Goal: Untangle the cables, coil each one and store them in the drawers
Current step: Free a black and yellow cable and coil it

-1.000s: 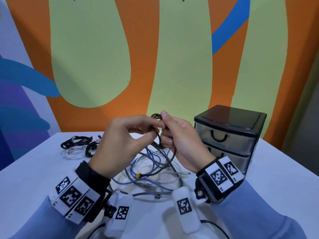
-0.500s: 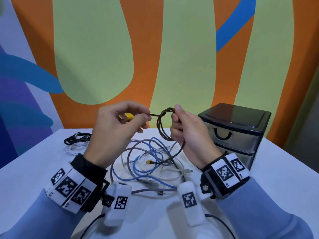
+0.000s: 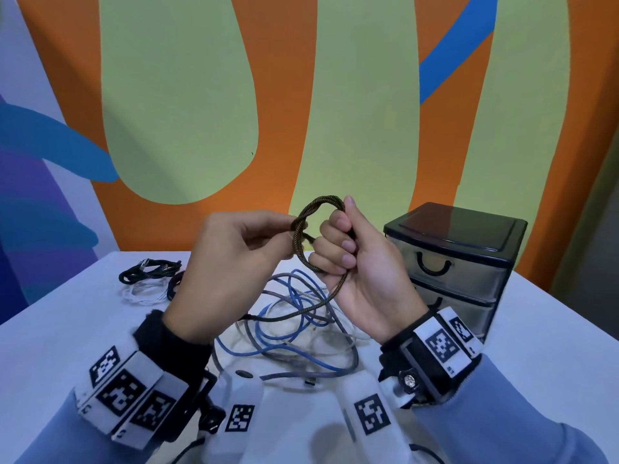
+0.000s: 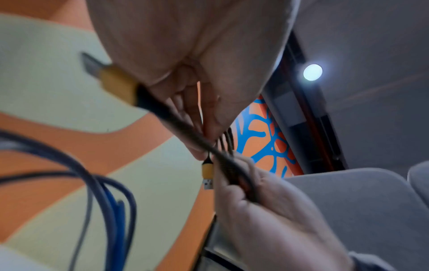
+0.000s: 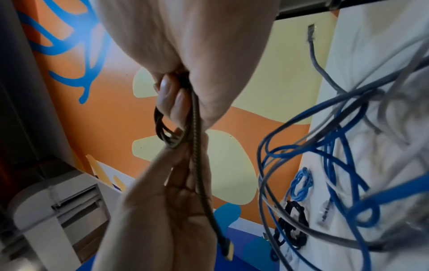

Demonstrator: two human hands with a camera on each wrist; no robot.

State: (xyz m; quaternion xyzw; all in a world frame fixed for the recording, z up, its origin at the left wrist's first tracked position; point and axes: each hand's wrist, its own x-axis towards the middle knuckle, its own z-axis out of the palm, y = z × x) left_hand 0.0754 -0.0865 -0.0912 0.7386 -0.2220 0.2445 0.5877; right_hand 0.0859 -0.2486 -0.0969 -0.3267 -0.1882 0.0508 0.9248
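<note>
Head view, surroundings: white table (image 3: pixel 552 346); black-framed drawer unit (image 3: pixel 459 262) at right rear, both visible drawers closed. Coiled black and white cables (image 3: pixel 147 283) lie at left rear, well apart from the hands.
Head view, obstruction: a tangle of blue and grey cables (image 3: pixel 294 329) lies on the table below the hands; the tail of the braided cable (image 3: pixel 301 249) runs down into it.
Head view, cable vs hands: both hands are raised above the tangle. Right hand (image 3: pixel 361 262) has its fingers curled round a small loop of the braided cable. Left hand (image 3: pixel 231 262) pinches the same cable where the loop crosses, just beside the right fingers.

Left wrist view, cable: braided cable (image 4: pixel 185 128) runs under the left hand (image 4: pixel 197 64), with a yellow USB plug (image 4: pixel 116 84) sticking out past it. A second, smaller yellow plug (image 4: pixel 207 170) hangs between the hands. Right hand (image 4: pixel 267 210) grips the strand lower down. Picture blurred.

Right wrist view, cable: right hand (image 5: pixel 197 55) is clenched on stacked loops of the braided cable (image 5: pixel 197 146); left hand (image 5: pixel 162 201) touches it from below. Blue and grey cables (image 5: pixel 336 146) are spread at right.
</note>
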